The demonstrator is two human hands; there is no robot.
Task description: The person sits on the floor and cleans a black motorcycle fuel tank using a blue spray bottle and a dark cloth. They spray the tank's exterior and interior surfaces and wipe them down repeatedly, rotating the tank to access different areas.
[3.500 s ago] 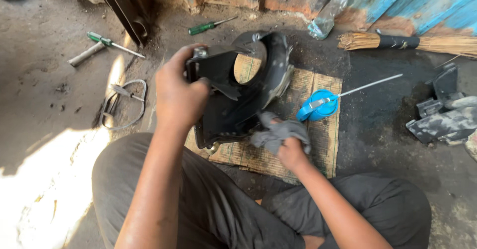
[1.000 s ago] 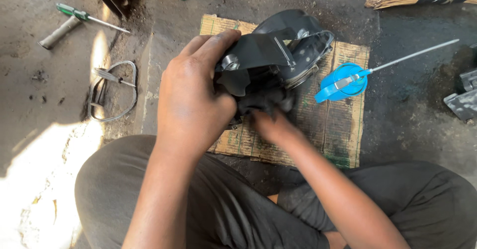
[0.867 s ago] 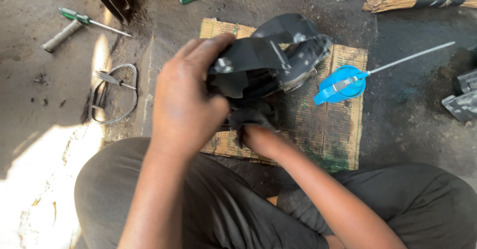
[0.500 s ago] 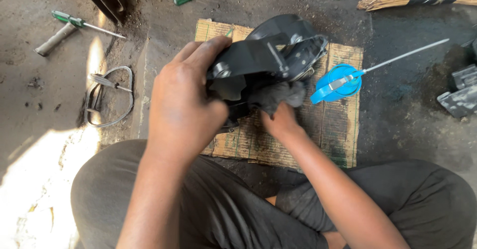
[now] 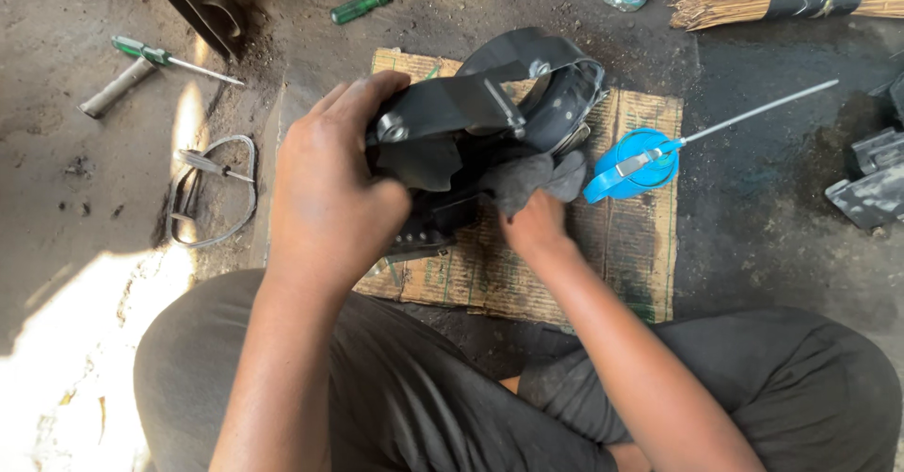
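The left hand (image 5: 330, 189) is gripping the black part (image 5: 480, 123) from its left side, fingers (image 5: 363, 95) curled over the top edge. The right hand (image 5: 535, 227) is bunching a grey rag (image 5: 527, 178) in closed fingers and pressing it against the part's near side. The part is sitting above the mat (image 5: 640, 236), which is lying on the floor, and its long axis is running from near left to far right, the rounded end pointing far right toward the blue can (image 5: 633, 161).

The part is looking heavy and oily, so it could be slipping out of the one-handed grip and landing on the can just beside it. The rag could also be snagging on the bracket (image 5: 443, 109).
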